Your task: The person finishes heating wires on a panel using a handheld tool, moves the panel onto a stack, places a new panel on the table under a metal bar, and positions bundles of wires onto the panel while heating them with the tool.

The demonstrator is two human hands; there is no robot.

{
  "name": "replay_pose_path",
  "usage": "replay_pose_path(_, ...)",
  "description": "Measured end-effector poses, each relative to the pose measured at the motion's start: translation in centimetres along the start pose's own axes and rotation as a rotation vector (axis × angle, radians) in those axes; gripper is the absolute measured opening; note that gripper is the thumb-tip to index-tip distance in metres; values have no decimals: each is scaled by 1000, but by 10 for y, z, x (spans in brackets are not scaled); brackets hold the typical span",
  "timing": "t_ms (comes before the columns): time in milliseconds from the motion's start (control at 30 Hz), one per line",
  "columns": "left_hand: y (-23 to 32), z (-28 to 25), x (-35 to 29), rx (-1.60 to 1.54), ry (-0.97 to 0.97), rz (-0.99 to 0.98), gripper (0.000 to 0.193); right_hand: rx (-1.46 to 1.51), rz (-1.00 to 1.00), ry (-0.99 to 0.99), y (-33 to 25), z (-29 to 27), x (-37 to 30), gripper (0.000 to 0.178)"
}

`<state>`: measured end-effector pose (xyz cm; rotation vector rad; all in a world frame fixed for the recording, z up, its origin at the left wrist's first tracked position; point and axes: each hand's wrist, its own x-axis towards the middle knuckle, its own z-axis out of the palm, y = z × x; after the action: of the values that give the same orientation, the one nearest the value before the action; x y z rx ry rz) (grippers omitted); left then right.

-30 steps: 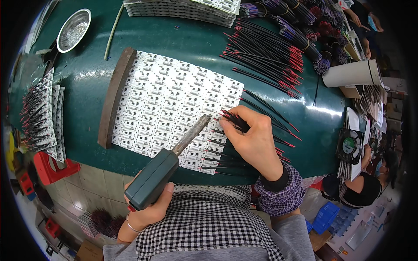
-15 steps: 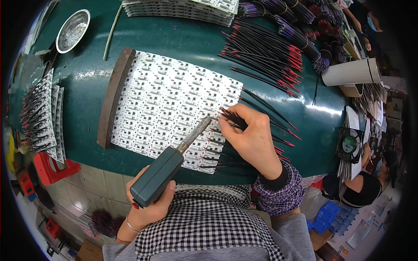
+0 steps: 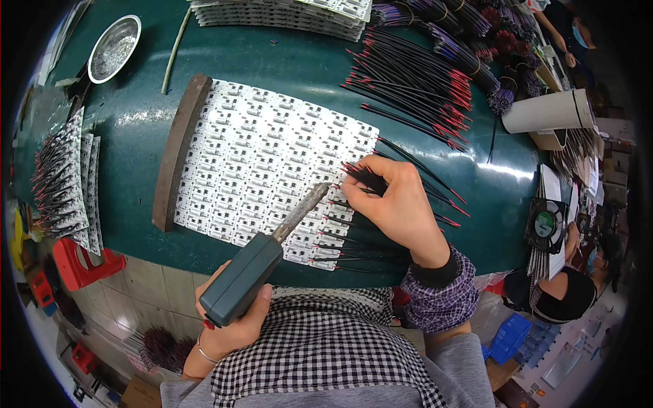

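My left hand (image 3: pixel 239 325) is wrapped round the dark green handle of a soldering gun (image 3: pixel 243 277). The gun's metal tip reaches up and right to the right part of a white circuit board panel (image 3: pixel 252 156), which carries rows of small components. Just right of the tip, my right hand (image 3: pixel 403 204) pinches a bunch of black wires (image 3: pixel 364 177) with red ends pointing at the panel. Several attached wires (image 3: pixel 367 256) run from the panel's right edge, partly under my right hand. Whether the tip touches the board I cannot tell.
A brown bar (image 3: pixel 182 153) lies along the panel's left edge. Loose black wires (image 3: pixel 408 81) are spread at the back right. A metal bowl (image 3: pixel 114 49), stacked panels (image 3: pixel 286 17), wired boards (image 3: pixel 64 180) and a small fan (image 3: pixel 546 226) surround the work. Other people are at right.
My right hand has shifted slightly, its wrist moving right, with the wires still pinched. The soldering gun's body has dipped a little toward the lower left, its tip staying about the same place.
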<state>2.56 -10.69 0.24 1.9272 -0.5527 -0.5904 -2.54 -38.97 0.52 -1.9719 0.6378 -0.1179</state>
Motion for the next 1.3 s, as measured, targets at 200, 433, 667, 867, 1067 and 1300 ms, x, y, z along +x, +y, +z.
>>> replay_pose_path(200, 1, -2, 0, -7, -63, -68, 23, 9, -6, 15, 1, 1, -2, 15)
replay_pose_path(433, 0, -9, -10, -63, -47, -91, 24, -60, 13, -14, -1, -1, -4, 22)
replay_pose_path(667, 14, -10, -4, -136, -56, 1, 36, -130, -213, -22, -5, -14, -11, 15)
replay_pose_path(867, 20, -2, 4, -194, 45, -45, 22, -80, -196, 94, -10, -16, -9, 14)
replay_pose_path(1067, 11, -8, 4, -80, -95, -41, 44, 19, -2, 67, -3, -8, -3, 19)
replay_pose_path(1300, 11, -8, 7, -106, -119, -108, 45, 24, -17, 104, -2, -3, 1, 18)
